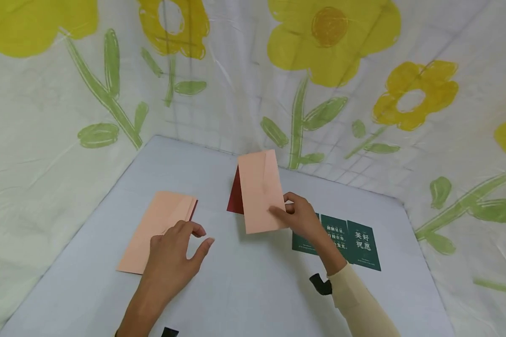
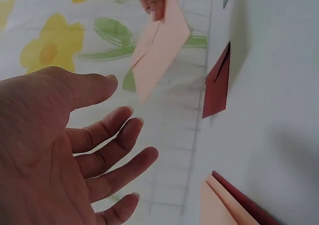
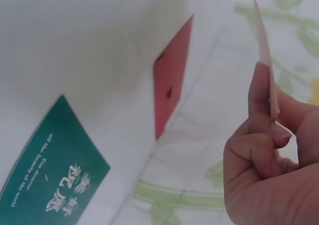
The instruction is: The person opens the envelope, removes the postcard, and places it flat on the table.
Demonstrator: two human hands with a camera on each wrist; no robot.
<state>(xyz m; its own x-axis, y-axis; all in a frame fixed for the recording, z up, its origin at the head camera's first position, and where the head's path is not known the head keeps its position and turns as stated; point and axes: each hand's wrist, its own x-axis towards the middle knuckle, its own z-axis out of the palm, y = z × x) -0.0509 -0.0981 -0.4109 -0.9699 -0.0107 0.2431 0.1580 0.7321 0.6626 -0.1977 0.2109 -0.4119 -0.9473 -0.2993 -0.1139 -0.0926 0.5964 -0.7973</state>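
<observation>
A pale pink envelope is held up off the table by my right hand, its thumb on the front and fingers curled behind the right edge. The right wrist view shows this envelope almost edge-on. Behind it, a dark red envelope lies on the table, partly hidden. My left hand hovers with fingers loosely bent and nothing in them; in the left wrist view its palm and fingers are bare. Beneath and beyond that hand lies a pile of pink envelopes with a dark red edge showing.
Green cards with white lettering lie in a row at the right, partly behind my right forearm. The pale table meets a flower-printed curtain at its back and sides.
</observation>
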